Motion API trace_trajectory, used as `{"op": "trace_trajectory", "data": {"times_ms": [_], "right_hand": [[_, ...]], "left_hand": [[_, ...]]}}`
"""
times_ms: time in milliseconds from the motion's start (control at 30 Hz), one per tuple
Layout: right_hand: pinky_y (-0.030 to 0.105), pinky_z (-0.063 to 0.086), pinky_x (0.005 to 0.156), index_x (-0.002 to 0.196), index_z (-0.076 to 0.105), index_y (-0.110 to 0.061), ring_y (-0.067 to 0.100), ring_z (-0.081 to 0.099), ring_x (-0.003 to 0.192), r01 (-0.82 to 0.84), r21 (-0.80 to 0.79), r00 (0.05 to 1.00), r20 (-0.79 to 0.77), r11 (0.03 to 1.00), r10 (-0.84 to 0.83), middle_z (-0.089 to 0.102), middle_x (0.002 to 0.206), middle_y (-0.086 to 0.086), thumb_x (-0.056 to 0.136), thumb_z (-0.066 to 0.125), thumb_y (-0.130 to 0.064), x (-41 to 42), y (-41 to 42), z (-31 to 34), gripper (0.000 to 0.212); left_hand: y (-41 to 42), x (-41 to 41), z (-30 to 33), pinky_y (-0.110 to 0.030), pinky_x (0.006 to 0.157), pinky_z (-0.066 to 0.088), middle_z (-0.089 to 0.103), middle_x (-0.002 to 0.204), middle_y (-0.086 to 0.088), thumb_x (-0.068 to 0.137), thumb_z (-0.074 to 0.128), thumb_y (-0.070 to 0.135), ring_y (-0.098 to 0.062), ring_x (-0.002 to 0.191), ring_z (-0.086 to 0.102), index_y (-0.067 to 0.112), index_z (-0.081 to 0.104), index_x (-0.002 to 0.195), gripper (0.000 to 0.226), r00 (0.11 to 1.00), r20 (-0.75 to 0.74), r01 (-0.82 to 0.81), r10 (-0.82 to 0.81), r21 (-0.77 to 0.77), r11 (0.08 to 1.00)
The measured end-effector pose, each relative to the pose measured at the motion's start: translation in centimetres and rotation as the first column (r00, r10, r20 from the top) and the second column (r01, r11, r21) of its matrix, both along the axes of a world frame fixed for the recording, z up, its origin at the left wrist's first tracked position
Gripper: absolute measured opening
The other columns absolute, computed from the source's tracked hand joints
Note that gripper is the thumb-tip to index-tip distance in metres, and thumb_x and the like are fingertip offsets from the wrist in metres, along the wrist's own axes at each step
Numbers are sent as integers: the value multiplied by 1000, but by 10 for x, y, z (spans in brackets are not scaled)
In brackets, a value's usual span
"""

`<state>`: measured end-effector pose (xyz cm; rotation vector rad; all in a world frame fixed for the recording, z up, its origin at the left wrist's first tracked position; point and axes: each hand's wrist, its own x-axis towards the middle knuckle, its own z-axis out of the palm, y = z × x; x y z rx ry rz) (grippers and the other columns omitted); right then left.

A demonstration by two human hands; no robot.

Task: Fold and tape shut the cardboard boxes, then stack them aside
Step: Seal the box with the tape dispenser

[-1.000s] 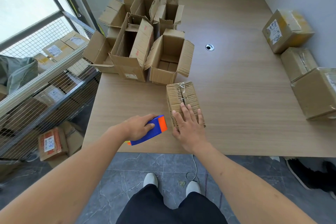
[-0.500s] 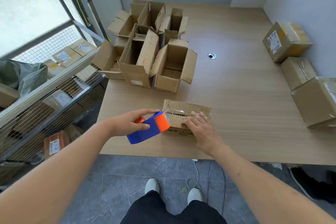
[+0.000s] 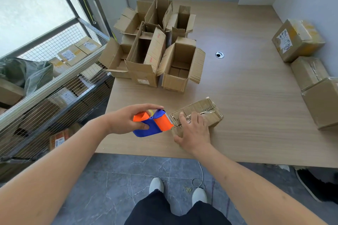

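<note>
A small closed cardboard box [image 3: 204,110] lies near the front edge of the wooden table [image 3: 247,97], turned at an angle, with tape along its top seam. My right hand [image 3: 193,131] rests on its near end, fingers spread over the top and thumb down the side. My left hand [image 3: 128,118] grips a blue and orange tape dispenser [image 3: 155,122], whose toothed edge touches the box's left end. Several open boxes [image 3: 159,49] stand clustered at the table's back left.
Three taped boxes [image 3: 309,73] sit along the right wall. A cable hole [image 3: 219,55] is in the table's middle. A wire-mesh shelf rack [image 3: 54,82] holding parcels stands to the left. My feet [image 3: 175,188] are on grey floor tiles.
The small box has been turned from lengthwise to crosswise and angled. My left hand lifted the dispenser off the table and brought it against the box's left end.
</note>
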<state>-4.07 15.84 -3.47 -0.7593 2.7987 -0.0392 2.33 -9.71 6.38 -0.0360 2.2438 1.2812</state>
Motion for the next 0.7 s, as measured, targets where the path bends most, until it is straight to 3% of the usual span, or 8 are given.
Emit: {"op": "trace_trajectory", "data": {"times_ms": [200,300,400,500,600,700], "right_hand": [[45,18,124,156,33,-30,39,16,152,-200,-100,963,163,975,214,19,159,15,87,65,-20,-14,25,6,77],[44,29,120,152,34,-38,33,12,154,-198,-103,949,230,975,217,11,163,4,86,59,-7,-23,32,15,77],[40,43,104,144,40,-39,29,24,148,-218,-93,947,220,971,234,17,159,1,82,61,-6,-29,36,20,74],[34,47,91,136,43,-41,22,32,141,-269,-98,937,205,958,283,25,153,-4,79,67,-11,-31,43,22,69],[28,41,89,131,48,-41,17,35,139,-305,-131,912,245,943,329,29,151,-9,77,70,-14,-31,52,20,64],[36,48,100,116,65,-38,12,47,129,-124,-368,890,370,922,267,42,141,-14,83,71,-20,-33,53,23,38]], "left_hand": [[-4,0,0,-43,97,55,64,123,6,93,70,3,-17,109,63,51,47,143,72,1000,-21,16,-16,19,1000],[-2,0,0,-42,97,56,61,127,8,93,70,4,-15,112,62,52,47,142,72,1000,0,23,-23,19,1000],[-1,1,0,-44,98,55,61,128,9,93,71,5,-15,112,61,54,46,142,73,999,14,33,-33,9,999],[1,2,-1,-47,98,55,62,126,10,93,71,5,-16,112,62,53,46,142,73,999,15,39,-39,3,999],[5,2,1,-48,99,54,62,126,11,93,71,5,-17,113,61,53,46,142,73,999,13,38,-38,6,999],[12,3,2,-42,97,55,62,125,11,92,71,3,-13,112,61,53,48,140,73,999,11,38,-38,10,999]]}}
